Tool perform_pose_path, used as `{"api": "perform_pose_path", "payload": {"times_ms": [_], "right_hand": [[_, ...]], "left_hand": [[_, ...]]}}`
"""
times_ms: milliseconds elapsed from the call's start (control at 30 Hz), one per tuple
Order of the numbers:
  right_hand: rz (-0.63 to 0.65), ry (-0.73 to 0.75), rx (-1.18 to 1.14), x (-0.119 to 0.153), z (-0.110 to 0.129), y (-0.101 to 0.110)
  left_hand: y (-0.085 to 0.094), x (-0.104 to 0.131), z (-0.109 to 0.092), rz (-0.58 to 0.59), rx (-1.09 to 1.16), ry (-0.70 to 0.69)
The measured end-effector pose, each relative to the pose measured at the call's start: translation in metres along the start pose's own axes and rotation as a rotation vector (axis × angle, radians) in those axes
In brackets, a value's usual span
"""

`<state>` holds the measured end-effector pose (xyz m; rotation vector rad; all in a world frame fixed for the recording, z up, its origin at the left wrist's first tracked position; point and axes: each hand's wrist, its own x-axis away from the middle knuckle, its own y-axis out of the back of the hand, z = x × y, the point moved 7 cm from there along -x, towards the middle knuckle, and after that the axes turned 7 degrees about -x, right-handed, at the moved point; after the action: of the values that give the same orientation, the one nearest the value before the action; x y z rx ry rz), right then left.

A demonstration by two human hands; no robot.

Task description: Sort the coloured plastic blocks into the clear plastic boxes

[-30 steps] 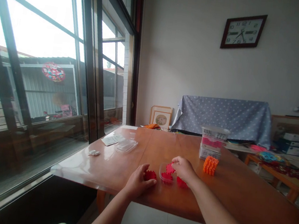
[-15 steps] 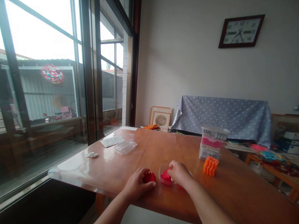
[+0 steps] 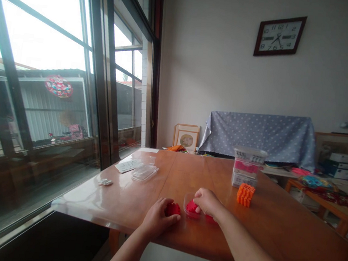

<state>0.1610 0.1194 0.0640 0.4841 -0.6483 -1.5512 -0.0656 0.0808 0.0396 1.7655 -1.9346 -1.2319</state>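
Note:
Near the front edge of the wooden table, my left hand (image 3: 158,217) curls its thumb and fingers around a red toothed plastic piece (image 3: 173,209). Just to the right is a small clear plastic container (image 3: 194,216) holding red pieces (image 3: 191,206). My right hand (image 3: 208,202) reaches over it from the right with fingers pinched at the red pieces, whose exact grip is partly hidden. More red (image 3: 209,218) shows under the right wrist. An orange block of toothed pieces (image 3: 245,195) stands farther right, apart from both hands.
Stacked clear boxes (image 3: 246,167) stand behind the orange block. At the left lie a clear lid (image 3: 144,172), a printed sheet (image 3: 126,166) and a small white item (image 3: 105,182). The table (image 3: 185,169) borders large windows on the left.
The right hand has shifted slightly left and down within the container, among the red pieces. My left hand stays around its red piece; the view has shifted slightly.

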Motion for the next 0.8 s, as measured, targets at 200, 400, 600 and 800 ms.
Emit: {"api": "perform_pose_path", "payload": {"times_ms": [200,400,600,800], "right_hand": [[0.039,0.008,0.095,-0.008,-0.004,0.000],[0.061,0.032,0.164,-0.010,-0.007,0.000],[0.013,0.077,0.175,-0.004,-0.002,0.007],[-0.016,0.146,0.182,-0.002,0.003,0.004]], "left_hand": [[0.002,0.001,-0.002,0.005,-0.028,0.012],[0.003,0.000,-0.004,0.009,-0.024,0.016],[0.002,0.000,-0.001,0.022,0.071,0.039],[-0.004,0.000,0.007,0.062,0.222,0.071]]}}
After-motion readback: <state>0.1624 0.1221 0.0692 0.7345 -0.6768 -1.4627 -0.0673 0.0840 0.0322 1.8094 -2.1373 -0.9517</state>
